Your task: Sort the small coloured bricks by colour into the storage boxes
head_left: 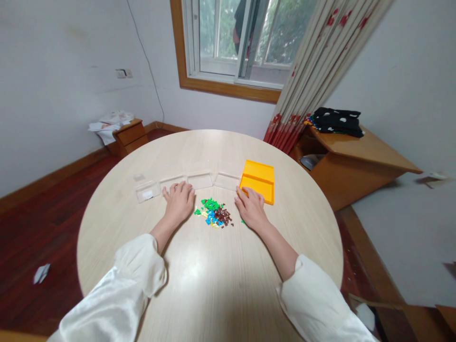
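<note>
A loose pile of small plastic bricks (215, 213) in green, brown, blue and pale yellow lies on the round table between my hands. My left hand (179, 200) rests open at the pile's left, its fingertips by the front edges of the clear plastic boxes (200, 180). To the right of the pile, my right hand (251, 206) lies open with its fingers spread. Its fingertips reach the near edge of an open yellow box (259, 181), and whether they press on it I cannot tell. A green piece shows beside this hand.
The round table (210, 285) has a pale wood top. Several clear boxes with raised lids stand in an arc behind my hands. A wooden cabinet (359, 161) with folded black cloth (337, 122) stands at the right. Behind the table hangs a curtain (313, 71) beside the window.
</note>
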`<state>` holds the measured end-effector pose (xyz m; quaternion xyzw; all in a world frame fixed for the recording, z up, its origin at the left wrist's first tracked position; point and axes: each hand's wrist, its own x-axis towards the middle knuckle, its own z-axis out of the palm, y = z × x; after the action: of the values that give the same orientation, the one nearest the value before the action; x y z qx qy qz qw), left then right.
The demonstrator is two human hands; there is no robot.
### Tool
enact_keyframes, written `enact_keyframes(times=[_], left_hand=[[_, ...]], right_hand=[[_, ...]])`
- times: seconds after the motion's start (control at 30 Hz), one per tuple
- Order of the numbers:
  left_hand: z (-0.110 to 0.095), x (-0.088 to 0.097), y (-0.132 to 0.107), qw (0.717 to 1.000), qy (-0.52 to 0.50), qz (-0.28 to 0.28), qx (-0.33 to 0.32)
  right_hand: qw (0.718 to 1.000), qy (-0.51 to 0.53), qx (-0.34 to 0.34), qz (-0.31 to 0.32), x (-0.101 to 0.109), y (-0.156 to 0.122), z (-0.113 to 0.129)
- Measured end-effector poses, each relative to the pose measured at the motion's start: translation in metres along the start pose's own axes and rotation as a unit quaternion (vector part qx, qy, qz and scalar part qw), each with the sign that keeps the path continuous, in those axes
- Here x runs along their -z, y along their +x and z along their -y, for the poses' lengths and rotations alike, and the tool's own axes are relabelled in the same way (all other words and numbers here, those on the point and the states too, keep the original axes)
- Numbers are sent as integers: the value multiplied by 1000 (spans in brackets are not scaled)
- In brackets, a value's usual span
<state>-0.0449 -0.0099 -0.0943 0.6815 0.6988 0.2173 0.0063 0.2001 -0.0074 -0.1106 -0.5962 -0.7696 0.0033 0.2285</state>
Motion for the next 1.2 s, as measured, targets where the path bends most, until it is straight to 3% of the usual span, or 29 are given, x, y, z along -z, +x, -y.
enact_keyframes(times=[0.13, 0.23, 0.3, 0.53, 0.77, 0.97, 1.03, 1.1, 1.2], left_hand=[[0, 2, -1, 998, -40, -49, -11], [-3, 4, -8, 989, -122, -61, -57], [-6, 4, -16, 980, -179, -37, -80], [-28, -5, -32, 947, -308, 68, -60], [-51, -1, -40, 863, -486, 120, -62], [-50, -3, -47, 766, -634, 94, 47], [-48, -4, -48, 749, -655, 76, 73], [-45, -4, -48, 754, -651, 48, 74], [-42, -1, -47, 799, -599, -4, 48]], right_hand=[[998, 49, 9, -29, 3, -4, 8], [995, 92, 33, -30, 7, -11, 20], [994, 108, 32, -17, 7, -19, 29], [986, 157, -3, 53, -8, -32, 46], [956, 273, 38, 104, -3, -22, 55], [914, 391, 32, 102, 9, -22, 60], [908, 407, 14, 94, 11, -23, 60], [916, 392, 15, 84, 12, -24, 60], [944, 310, 65, 91, 15, -28, 61]])
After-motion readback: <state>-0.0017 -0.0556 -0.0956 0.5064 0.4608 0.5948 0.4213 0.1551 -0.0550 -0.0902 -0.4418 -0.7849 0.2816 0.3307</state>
